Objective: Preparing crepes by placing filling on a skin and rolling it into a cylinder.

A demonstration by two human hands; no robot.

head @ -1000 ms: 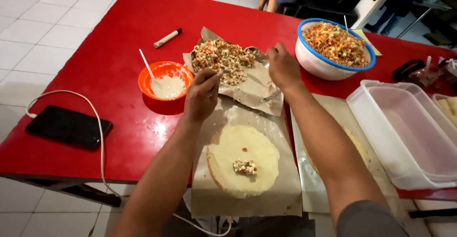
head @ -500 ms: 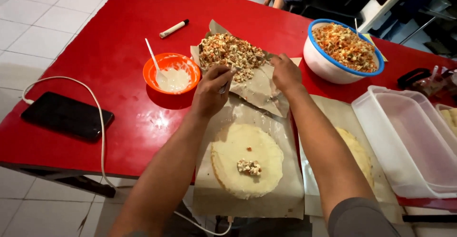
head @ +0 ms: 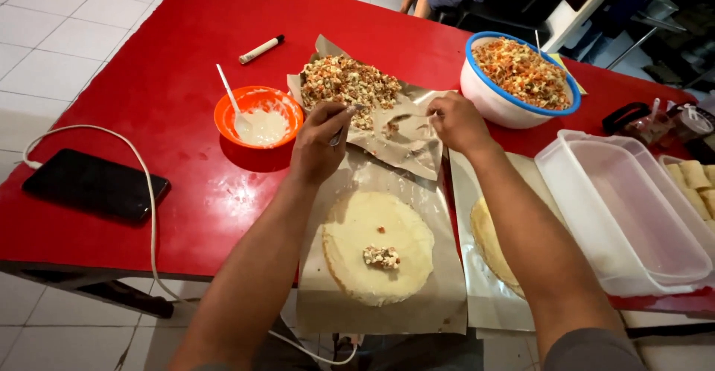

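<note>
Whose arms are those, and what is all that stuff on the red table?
The camera sits on a person's head and looks down, so the arms are their own. The left hand holds a spoon at a heap of chopped filling on paper. The right hand pins that paper down. Nearer lies a round wrapper with a little filling on it. On the red table also sit an orange bowl, a big bowl, a phone and a clear box.
</note>
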